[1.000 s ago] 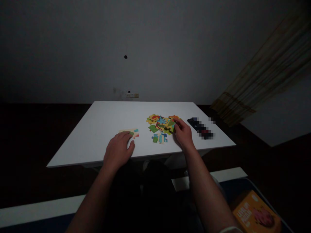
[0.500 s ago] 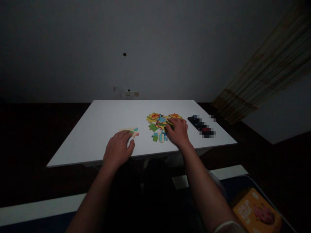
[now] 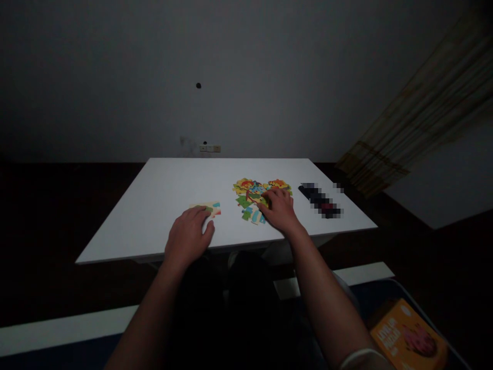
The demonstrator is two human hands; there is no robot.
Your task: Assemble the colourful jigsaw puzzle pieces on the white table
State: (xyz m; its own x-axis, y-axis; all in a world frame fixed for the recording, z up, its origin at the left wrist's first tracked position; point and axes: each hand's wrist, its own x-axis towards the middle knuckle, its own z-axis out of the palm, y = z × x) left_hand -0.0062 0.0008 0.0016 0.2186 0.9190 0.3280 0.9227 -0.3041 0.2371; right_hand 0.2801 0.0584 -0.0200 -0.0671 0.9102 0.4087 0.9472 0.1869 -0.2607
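Note:
My left hand (image 3: 190, 228) lies with its fingers spread over a small section of jigsaw puzzle (image 3: 214, 207) on the white table. The fingertips rest on its near part and cover some of it. To the right is a colourful pile of loose puzzle pieces (image 3: 246, 187) in yellow, green, red and blue. My right hand (image 3: 281, 208) rests on the right side of this pile, fingers bent and apart, touching pieces. Under the thumb and palm side, a green, blue and cream piece (image 3: 257, 215) sits at the pile's near edge. Pieces beneath the right hand are hidden.
Right of the pile lies a dark, partly pixelated object (image 3: 316, 198) on the white table (image 3: 134, 216). An orange puzzle box (image 3: 410, 336) rests on a blue seat at the lower right. A wall with a socket (image 3: 210, 148) stands behind; a curtain (image 3: 385, 154) hangs at right.
My right hand has shifted slightly left, and the green, blue and cream pieces at the pile's near edge have turned and moved a little. My left hand stays in place.

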